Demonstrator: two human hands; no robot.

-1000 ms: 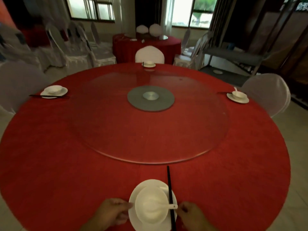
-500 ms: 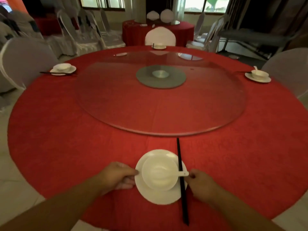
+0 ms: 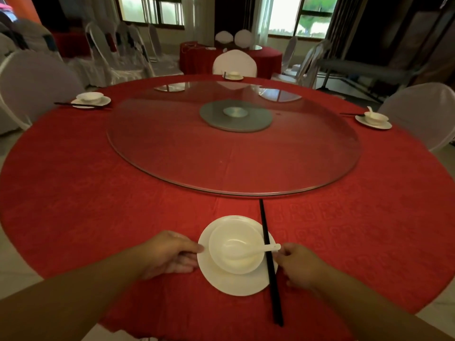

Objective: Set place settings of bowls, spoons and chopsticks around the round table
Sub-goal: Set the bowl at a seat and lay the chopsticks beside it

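We stand in a dim dining hall with windows at the back, looking across a round table [image 3: 98,205] under a red cloth, with a big glass turntable [image 3: 234,148] at its middle; we place everything by that turntable. On its near side, just off the glass edge, sits a white plate [image 3: 229,284], and on the plate a white bowl [image 3: 234,242]. In the bowl lies a white spoon [image 3: 253,252], scoop down in the hollow and handle out over the rim on the right. Black chopsticks [image 3: 269,262] lie along the right of the plate, crossing its rim, their far tips close to the glass and the spoon handle resting across them. Our left hand [image 3: 170,254] has its fingertips on the plate's left rim; our right hand [image 3: 298,264] is just beside the end of the spoon handle and the chopsticks, and we cannot tell whether it grips either. The hands are apart, with the setting between them. To the left of the turntable is a second setting [image 3: 91,100]: plate, bowl, chopsticks in front; we see no spoon clearly there. To the right is a third setting [image 3: 373,120], with a spoon standing in the bowl and chopsticks beyond. On the far side is a fourth setting [image 3: 232,75], too small to read in detail. We count four plates and four bowls, and two spoons we can be sure of. White-covered chairs [image 3: 234,64] stand around.
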